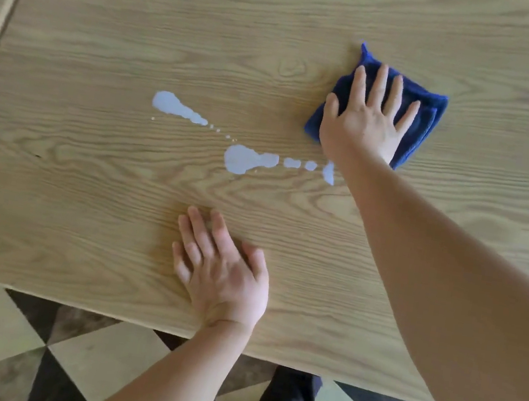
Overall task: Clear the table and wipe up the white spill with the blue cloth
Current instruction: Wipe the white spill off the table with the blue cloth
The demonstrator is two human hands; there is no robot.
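Your right hand (367, 119) lies spread flat on the folded blue cloth (417, 120); left hand (223, 273) open, palm down on the bare table (108, 37). White spill (242, 158) trails just left of the cloth, unwiped. A fast sweep could smear or push droplets onward.

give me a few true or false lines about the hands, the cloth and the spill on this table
1. The right hand lies flat on the blue cloth. True.
2. The white spill is already wiped away. False: puddles and drops remain on the table.
3. The left hand rests flat on bare wood. True.
4. The cloth covers the whole spill. False: it sits beside the spill's right end.
5. The left hand holds a cup. False: it holds nothing.
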